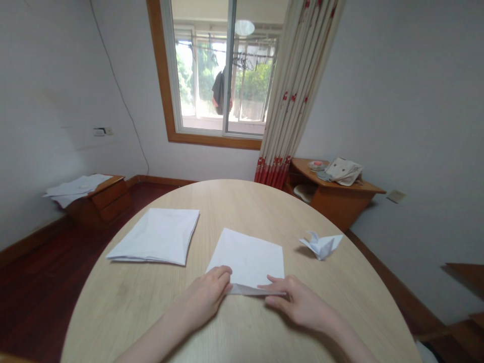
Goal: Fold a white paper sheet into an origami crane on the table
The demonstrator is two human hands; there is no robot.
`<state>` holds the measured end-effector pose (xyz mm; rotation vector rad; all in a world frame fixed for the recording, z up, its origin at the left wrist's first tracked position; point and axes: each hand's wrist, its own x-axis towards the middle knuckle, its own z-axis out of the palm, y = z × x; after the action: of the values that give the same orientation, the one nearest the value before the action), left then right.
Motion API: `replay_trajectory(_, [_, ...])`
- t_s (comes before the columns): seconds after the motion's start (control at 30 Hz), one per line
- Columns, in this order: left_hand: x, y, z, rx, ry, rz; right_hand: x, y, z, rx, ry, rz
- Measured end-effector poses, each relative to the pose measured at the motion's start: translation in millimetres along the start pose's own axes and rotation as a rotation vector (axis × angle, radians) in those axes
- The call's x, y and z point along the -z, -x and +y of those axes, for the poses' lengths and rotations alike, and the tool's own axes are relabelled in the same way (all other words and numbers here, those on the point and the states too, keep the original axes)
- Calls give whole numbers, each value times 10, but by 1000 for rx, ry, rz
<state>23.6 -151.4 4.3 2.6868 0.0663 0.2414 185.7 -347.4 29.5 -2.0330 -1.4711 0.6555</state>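
Observation:
A white sheet of paper (251, 257) lies in front of me, its near edge folded up in a narrow strip. My left hand (214, 287) is closed at the near left corner, fingers curled over the paper and the thumb hidden. At the near right corner, my right hand (291, 300) pinches the folded edge, with the thumb below and the fingers on top. To the right rests a folded white paper crane (320, 245). A stack of white paper (157, 236) lies farther left, apart from both hands.
All the paper is on a round light wood table (242, 199). Behind it are a window (223, 70) and a patterned curtain (291, 91). A low wooden cabinet (106, 199) stands at the left, and a corner desk (333, 201) with a bag (344, 171) at the right.

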Motion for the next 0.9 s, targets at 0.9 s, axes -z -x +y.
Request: replay_trajectory(0.9, [-138,-22,154,-57,-257,43,-371,-193,105,301,672,619])
